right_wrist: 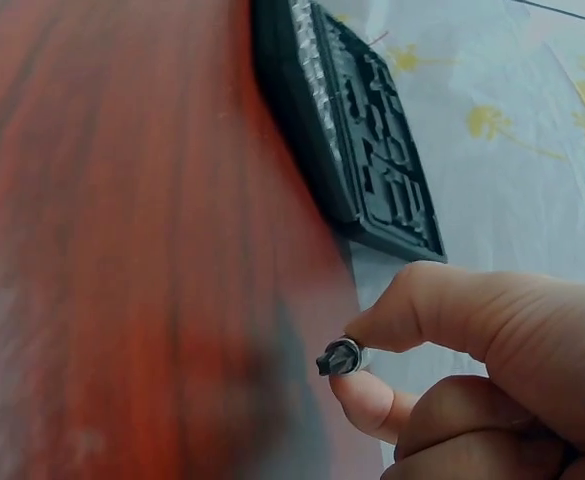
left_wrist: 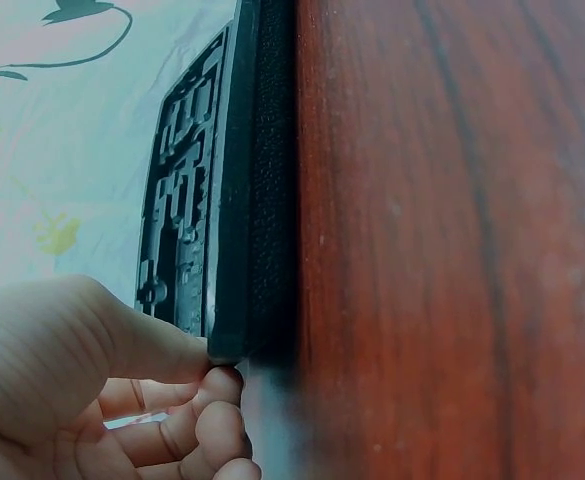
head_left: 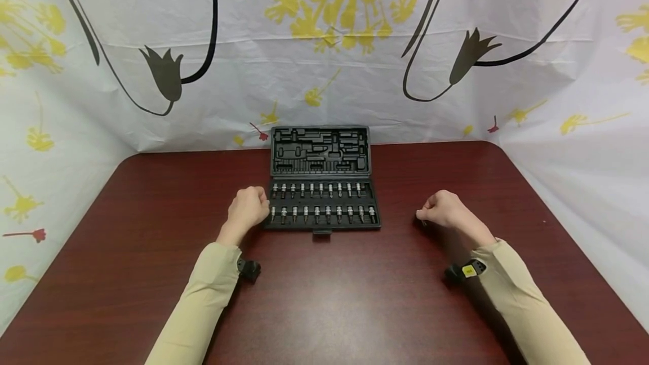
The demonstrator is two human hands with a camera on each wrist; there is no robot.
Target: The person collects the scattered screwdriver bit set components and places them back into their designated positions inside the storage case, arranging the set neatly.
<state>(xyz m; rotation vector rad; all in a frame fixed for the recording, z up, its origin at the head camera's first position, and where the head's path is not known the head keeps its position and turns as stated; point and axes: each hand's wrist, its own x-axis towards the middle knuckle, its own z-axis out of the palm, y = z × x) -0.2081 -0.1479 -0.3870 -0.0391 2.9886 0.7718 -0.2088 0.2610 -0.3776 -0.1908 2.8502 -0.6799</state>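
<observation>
A black bit socket case [head_left: 324,203] lies open on the table, its moulded lid [head_left: 320,151] raised at the back. Two rows of metal bit sockets [head_left: 316,214] stand in its base. At the case's left side, my left hand [head_left: 248,207] pinches the edge between thumb [left_wrist: 172,345] and curled fingers. Off to the right of the case, my right hand [head_left: 442,209] holds one bit socket [right_wrist: 340,357] between thumb and index finger. Its dark, ridged tip points away from the fingers, and the fingers cover part of its silver body.
The case sits towards the far edge of a dark red wooden table [head_left: 324,297]. Behind it hangs a white curtain [head_left: 355,89] with yellow and grey flower prints, which also runs along both sides. A front latch [head_left: 321,232] sticks out from the case.
</observation>
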